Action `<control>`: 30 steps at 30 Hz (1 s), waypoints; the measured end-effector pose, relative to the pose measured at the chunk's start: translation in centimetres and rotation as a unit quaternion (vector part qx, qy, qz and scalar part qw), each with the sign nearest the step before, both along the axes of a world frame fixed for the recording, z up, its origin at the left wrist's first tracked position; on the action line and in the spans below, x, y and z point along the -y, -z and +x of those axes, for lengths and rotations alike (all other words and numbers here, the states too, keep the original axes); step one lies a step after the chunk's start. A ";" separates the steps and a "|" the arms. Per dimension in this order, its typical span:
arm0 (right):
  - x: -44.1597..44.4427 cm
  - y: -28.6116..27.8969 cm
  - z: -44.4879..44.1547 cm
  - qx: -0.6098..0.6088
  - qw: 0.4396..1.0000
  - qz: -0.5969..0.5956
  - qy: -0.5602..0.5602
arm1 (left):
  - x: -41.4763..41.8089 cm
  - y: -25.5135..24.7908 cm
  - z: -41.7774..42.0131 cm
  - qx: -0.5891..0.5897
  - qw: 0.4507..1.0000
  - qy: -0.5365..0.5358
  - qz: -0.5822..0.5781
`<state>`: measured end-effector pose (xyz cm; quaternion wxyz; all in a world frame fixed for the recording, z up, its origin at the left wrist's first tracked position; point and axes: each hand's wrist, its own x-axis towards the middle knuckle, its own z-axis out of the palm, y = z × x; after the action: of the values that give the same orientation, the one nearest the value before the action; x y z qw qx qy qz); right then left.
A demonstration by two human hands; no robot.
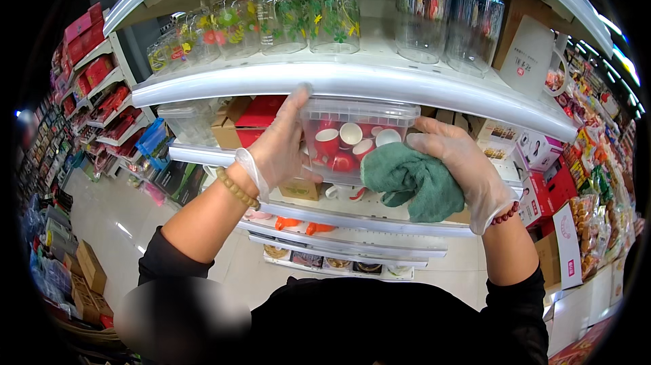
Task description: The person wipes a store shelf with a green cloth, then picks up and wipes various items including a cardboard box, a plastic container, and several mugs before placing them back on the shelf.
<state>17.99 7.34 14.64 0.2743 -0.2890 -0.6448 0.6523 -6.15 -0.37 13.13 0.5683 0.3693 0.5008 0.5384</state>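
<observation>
A clear plastic box (363, 111) with a lid is held in front of the shelf, below the white shelf edge. Through its wall several small red cups (342, 161) with white insides show, lying at various angles. My left hand (285, 146), in a clear disposable glove, grips the box's left side, its fingers partly hidden behind it. On the right side my gloved right hand (450, 151) steadies the box near the lid's corner. That same hand holds a green cloth (417, 179), which hangs over the box's lower right corner.
Upside-down patterned drinking glasses (333, 19) and two large glass jars (422, 19) stand on the shelf above. A frosted mug (529, 55) is at its right end. Another clear plastic box (188, 121) sits to the left. A white mug (346, 192) stands lower down.
</observation>
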 end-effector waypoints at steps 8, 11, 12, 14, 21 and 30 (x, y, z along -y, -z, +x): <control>-1.3 0.6 -0.8 -0.026 1.000 -0.010 -0.004 | -1.1 1.6 -1.2 -0.285 0.958 -0.015 0.014; -1.9 0.6 -1.1 -0.017 1.000 -0.002 -0.003 | -1.7 0.3 -1.2 -0.349 0.937 -0.015 -0.003; -2.0 0.5 -1.4 -0.016 1.000 0.003 -0.001 | -2.4 0.6 -1.3 -0.365 0.929 -0.055 0.003; -2.3 0.4 -1.9 -0.024 1.000 -0.006 -0.005 | -2.8 0.5 -1.6 -0.366 0.928 -0.075 -0.003; -3.8 1.4 -2.6 0.012 0.997 -0.064 0.029 | -5.5 2.8 -2.5 -0.384 0.916 -0.106 0.051; -3.6 2.5 -2.2 0.015 0.999 -0.027 0.028 | -5.8 5.6 -2.0 -0.348 0.926 -0.124 0.071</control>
<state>15.81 10.92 12.11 0.2743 -0.3243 -0.6226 0.6572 -8.18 5.45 7.55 0.2588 0.5077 0.6693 0.4767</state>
